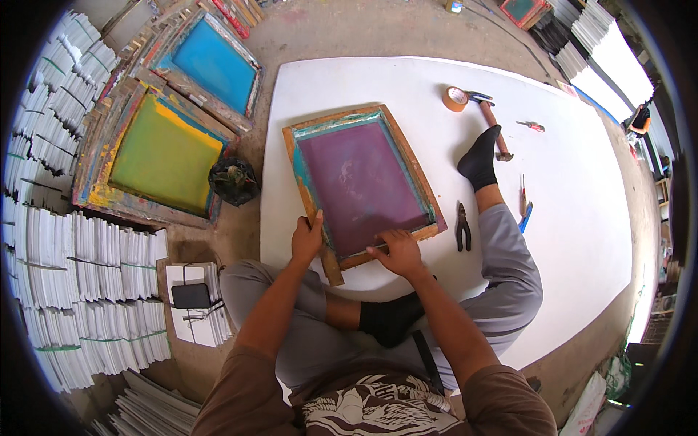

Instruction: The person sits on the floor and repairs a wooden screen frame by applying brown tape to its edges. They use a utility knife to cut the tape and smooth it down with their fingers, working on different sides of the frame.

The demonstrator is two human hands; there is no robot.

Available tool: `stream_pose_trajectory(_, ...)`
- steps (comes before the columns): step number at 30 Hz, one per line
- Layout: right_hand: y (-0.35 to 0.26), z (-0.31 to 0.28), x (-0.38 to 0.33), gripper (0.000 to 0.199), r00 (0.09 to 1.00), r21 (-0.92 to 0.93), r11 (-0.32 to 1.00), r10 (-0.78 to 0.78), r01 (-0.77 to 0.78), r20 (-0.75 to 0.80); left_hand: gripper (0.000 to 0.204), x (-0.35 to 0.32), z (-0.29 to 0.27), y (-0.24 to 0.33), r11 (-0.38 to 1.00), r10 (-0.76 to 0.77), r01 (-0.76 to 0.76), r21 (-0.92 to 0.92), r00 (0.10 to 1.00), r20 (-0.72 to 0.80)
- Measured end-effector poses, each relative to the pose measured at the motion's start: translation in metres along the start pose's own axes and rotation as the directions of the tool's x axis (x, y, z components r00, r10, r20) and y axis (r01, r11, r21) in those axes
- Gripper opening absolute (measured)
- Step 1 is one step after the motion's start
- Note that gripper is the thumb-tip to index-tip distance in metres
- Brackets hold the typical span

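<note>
From where I stand, the left hand [308, 236] is closed around the left rail of a wooden frame [412, 166], close to its lower corner. The right hand [400, 252] has its fingers bent over the bottom rail; how hard it presses or grips there, I can't tell. The frame lies slightly askew in front of the seated person's crossed leg, on a big white sheet [574, 240], with purple mesh [360, 178] filling it.

At that lower-left corner the side rail juts out past the bottom one, so I'd judge the joint is not yet closed up and the corner work is unfinished. The other three corners look joined, and the mesh seems in place, with pale smudges across it.

Right of the frame, black-handled pliers [463, 229] lie near it, in nobody's grasp. Further off, beside the outstretched foot, are a hammer [488, 115], a roll of brown tape [456, 99], a small screwdriver [534, 126] and a blue cutter [526, 216].

Off the sheet to the left lean a yellow-green screen [163, 156] and a blue screen [214, 65], both apparently whole, near bundled paper stacks [94, 254].
</note>
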State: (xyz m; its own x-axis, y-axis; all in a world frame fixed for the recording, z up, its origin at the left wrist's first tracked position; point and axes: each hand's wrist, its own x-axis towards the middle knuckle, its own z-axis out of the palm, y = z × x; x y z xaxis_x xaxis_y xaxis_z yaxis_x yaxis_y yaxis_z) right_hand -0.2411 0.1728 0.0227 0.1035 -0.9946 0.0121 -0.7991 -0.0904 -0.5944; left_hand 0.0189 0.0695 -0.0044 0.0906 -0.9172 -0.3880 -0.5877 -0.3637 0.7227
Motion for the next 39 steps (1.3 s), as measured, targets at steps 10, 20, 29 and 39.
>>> stream_pose_trajectory(10,-0.015,0.014,0.064,0.058,0.993,-0.219,0.976,-0.013,-0.014,-0.119,0.066,-0.016,0.003,0.002,0.996,0.088,-0.089,-0.004,0.990,-0.114)
stream_pose_trajectory(20,0.018,0.034,0.113,0.013,0.959,-0.208,0.960,0.130,-0.185,-0.253,0.062,-0.026,-0.003,0.014,0.995,0.090,-0.095,-0.043,0.990,-0.106)
stream_pose_trajectory(29,0.012,0.040,0.124,0.016,0.995,-0.541,0.835,0.075,-0.099,-0.066,0.062,-0.025,-0.004,0.017,0.994,0.100,-0.104,-0.031,0.990,-0.096)
stream_pose_trajectory(39,-0.014,0.041,0.128,0.022,0.994,-0.346,0.935,0.049,-0.081,-0.101,0.062,-0.011,0.007,-0.005,0.999,0.028,-0.028,-0.018,0.999,-0.028)
